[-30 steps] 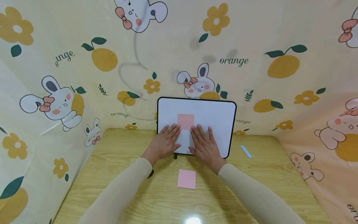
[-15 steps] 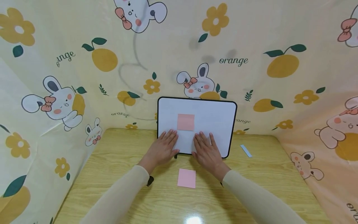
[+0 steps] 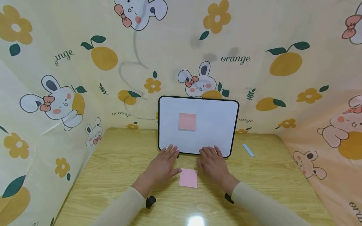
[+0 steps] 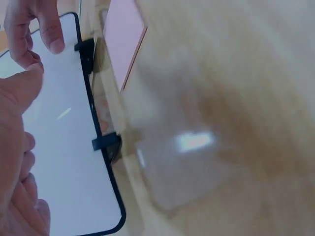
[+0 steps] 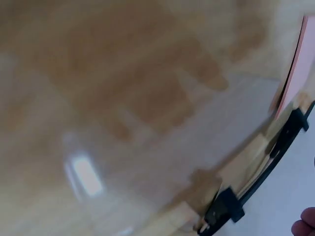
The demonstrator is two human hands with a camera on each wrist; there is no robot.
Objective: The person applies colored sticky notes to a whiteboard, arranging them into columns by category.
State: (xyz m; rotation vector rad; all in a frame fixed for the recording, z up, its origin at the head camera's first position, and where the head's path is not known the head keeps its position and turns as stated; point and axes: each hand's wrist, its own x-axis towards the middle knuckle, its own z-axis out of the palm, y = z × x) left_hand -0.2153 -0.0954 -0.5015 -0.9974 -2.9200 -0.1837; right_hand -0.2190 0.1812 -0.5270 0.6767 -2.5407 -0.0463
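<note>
While the black-framed white rectangular board [image 3: 207, 128] stands upright on the light wood-grain table [image 3: 118, 160], its long axis runs left to right and its white face points toward the person. The top edge slopes slightly down to the right. Two black clip-like fittings [image 4: 106, 141] sit on the bottom edge.

The pink square paper note [image 3: 187, 121] lies on the board's face, left of its centre; its sides run nearly parallel to the frame, and a square outline gives it no long axis. The pink square paper pad [image 3: 188, 179] lies flat on the table in front of the board. The light-blue narrow strip [image 3: 248, 150] lies right of the board, its long axis slanting from far left to near right.

The left hand [image 3: 161, 167] and right hand [image 3: 213, 164] are at the board's lower edge, apart from each other — palms down, fingers directed toward the board, relaxed and holding nothing. The left thumb extends inward, over the pad's far-left corner in the head view; contact cannot be determined. Both forearms, in cream sleeves [image 3: 121, 205], converge toward the board.
</note>
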